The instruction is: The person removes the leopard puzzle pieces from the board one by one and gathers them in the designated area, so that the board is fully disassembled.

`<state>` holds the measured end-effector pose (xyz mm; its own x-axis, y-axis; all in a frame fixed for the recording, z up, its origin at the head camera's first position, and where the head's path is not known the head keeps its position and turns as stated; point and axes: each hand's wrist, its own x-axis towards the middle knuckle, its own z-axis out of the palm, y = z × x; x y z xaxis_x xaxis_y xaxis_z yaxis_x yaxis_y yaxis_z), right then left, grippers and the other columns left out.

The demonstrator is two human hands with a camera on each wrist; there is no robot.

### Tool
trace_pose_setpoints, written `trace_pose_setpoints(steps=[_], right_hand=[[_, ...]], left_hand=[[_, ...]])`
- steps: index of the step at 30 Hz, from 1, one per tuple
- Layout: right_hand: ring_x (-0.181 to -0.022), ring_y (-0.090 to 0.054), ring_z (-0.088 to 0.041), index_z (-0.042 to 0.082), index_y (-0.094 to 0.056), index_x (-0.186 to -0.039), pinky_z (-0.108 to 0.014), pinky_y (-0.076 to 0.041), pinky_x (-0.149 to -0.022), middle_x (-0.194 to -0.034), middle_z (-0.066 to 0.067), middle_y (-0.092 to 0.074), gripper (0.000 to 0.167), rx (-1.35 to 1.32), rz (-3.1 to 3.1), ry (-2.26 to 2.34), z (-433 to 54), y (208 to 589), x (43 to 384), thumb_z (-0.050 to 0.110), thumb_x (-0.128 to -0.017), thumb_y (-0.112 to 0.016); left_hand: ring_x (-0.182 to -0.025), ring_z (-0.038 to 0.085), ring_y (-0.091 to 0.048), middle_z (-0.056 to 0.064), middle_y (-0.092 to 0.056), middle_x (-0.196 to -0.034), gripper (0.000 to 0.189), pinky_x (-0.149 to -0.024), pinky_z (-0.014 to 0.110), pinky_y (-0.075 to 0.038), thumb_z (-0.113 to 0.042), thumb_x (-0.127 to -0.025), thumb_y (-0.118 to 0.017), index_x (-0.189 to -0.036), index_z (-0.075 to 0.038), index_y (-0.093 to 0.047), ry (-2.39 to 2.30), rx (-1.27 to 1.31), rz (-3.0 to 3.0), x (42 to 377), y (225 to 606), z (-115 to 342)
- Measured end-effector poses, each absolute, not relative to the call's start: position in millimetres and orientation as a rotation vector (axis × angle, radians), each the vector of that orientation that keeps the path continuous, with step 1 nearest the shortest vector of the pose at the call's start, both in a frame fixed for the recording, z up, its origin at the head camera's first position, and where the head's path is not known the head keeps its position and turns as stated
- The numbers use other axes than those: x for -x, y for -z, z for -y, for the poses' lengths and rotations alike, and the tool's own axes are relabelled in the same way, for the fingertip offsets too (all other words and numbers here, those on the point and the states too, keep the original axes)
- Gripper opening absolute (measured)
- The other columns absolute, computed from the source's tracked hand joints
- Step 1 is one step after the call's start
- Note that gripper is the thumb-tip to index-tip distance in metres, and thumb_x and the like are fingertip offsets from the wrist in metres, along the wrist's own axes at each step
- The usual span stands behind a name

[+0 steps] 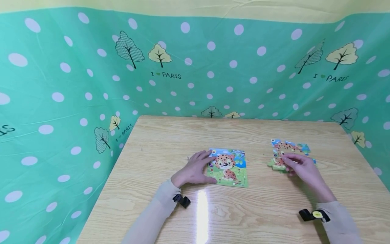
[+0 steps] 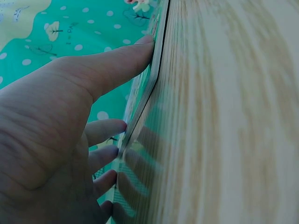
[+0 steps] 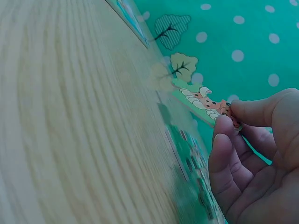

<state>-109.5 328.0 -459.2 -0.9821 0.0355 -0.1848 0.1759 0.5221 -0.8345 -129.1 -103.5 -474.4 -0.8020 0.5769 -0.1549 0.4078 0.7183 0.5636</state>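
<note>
A square picture board (image 1: 229,169) with a spotted cub on grass lies flat near the middle of the table. My left hand (image 1: 196,169) rests at its left side, thumb and fingers spread. In the left wrist view the thumb (image 2: 126,60) touches the board's thin edge. Over to the right, my right hand (image 1: 306,171) pinches a jigsaw piece (image 3: 201,102) between thumb and fingers. The piece is green with white and spotted orange parts, held above the table. Several other jigsaw pieces (image 1: 285,145) lie around and beneath that hand, partly hidden by it.
The wooden table (image 1: 170,139) carries a bright light streak in front of the board. A green dotted cloth (image 1: 222,74) hangs behind the table and along its sides. Each wrist wears a black strap with a small camera (image 1: 184,202).
</note>
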Motion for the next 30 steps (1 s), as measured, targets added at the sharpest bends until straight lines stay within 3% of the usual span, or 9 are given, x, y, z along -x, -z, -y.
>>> trace_pose_setpoints(steps=[6, 13, 16, 23, 30], right_hand=[[-0.080, -0.060, -0.005, -0.002, -0.062, -0.139, -0.025, -0.058, -0.067, -0.091, 0.019, -0.066, 0.052, -0.265, -2.627, 1.485, -352, 455, 110, 0.042, -0.111, -0.056], [-0.073, -0.055, -0.010, 0.021, -0.066, -0.121, -0.027, -0.049, -0.060, -0.086, 0.018, -0.060, 0.026, -0.304, -2.630, 1.532, -377, 452, 110, 0.042, -0.111, -0.054], [-0.068, -0.052, -0.012, 0.017, -0.064, -0.125, -0.030, -0.045, -0.058, -0.081, 0.014, -0.057, 0.033, -0.313, -2.658, 1.499, -383, 452, 110, 0.046, -0.110, -0.055], [-0.063, -0.052, -0.012, -0.009, -0.058, -0.138, -0.031, -0.045, -0.055, -0.079, 0.010, -0.062, 0.059, -0.255, -2.629, 1.350, -399, 457, 105, 0.043, -0.111, -0.055], [-0.060, -0.048, -0.012, -0.010, -0.058, -0.137, -0.029, -0.043, -0.052, -0.076, 0.001, -0.058, 0.060, -0.159, -2.560, 1.102, -409, 465, 101, 0.044, -0.113, -0.051]], left_hand=[[-0.167, 0.032, -0.011, 0.002, -0.016, -0.181, 0.099, -0.134, 0.064, -0.009, -0.059, -0.086, -0.082, -0.167, -0.024, -0.038, -0.742, -0.772, -2.604, 129, 474, 103], [-0.167, 0.033, -0.011, 0.001, -0.016, -0.181, 0.100, -0.133, 0.065, -0.008, -0.060, -0.085, -0.082, -0.167, -0.024, -0.037, -0.741, -0.762, -2.604, 129, 472, 103], [-0.167, 0.033, -0.011, 0.001, -0.016, -0.181, 0.099, -0.134, 0.065, -0.009, -0.059, -0.086, -0.082, -0.167, -0.024, -0.037, -0.742, -0.762, -2.608, 129, 473, 103], [-0.167, 0.033, -0.011, 0.000, -0.016, -0.181, 0.099, -0.134, 0.064, -0.009, -0.060, -0.085, -0.082, -0.167, -0.025, -0.038, -0.735, -0.760, -2.610, 129, 474, 103], [-0.167, 0.033, -0.011, 0.001, -0.016, -0.181, 0.099, -0.134, 0.063, -0.009, -0.058, -0.085, -0.083, -0.167, -0.025, -0.037, -0.724, -0.762, -2.609, 129, 474, 102]])
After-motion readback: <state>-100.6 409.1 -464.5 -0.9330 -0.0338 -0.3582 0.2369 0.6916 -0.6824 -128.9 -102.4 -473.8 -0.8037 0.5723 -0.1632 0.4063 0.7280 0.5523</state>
